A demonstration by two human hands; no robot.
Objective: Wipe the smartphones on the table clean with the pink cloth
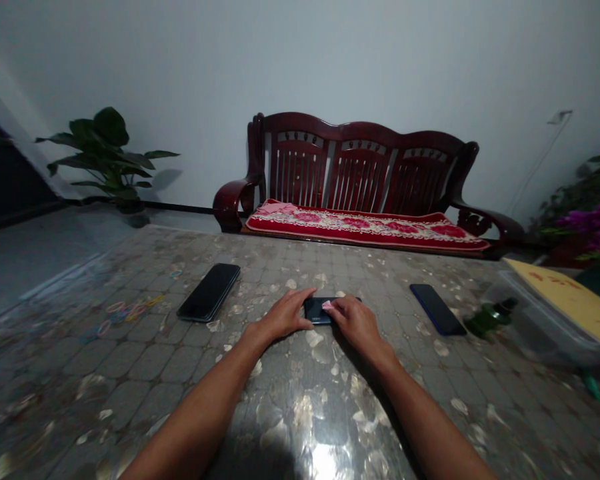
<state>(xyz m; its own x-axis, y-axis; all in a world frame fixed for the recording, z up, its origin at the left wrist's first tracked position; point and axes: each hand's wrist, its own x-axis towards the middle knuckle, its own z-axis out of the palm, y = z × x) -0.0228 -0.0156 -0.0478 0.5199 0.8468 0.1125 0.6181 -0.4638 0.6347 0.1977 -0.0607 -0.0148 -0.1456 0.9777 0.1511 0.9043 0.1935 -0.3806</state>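
A dark phone (319,313) lies sideways on the patterned tabletop (290,373), between my two hands. My left hand (289,315) is at its left end, thumb and fingers apart around that edge. Over the right part of the phone, my right hand (353,319) pinches a small pink cloth (327,305) against the screen. My right palm and fingers hide the phone's right end. Another black phone (210,292) lies to the left, and a blue-edged phone (437,309) to the right.
Colored rubber bands (130,310) lie at the left. At the right are a green bottle (490,317) and a clear plastic box (535,330) with a yellow sheet (570,297) on top. Behind the table stand a wooden bench (365,177) and a potted plant (110,157).
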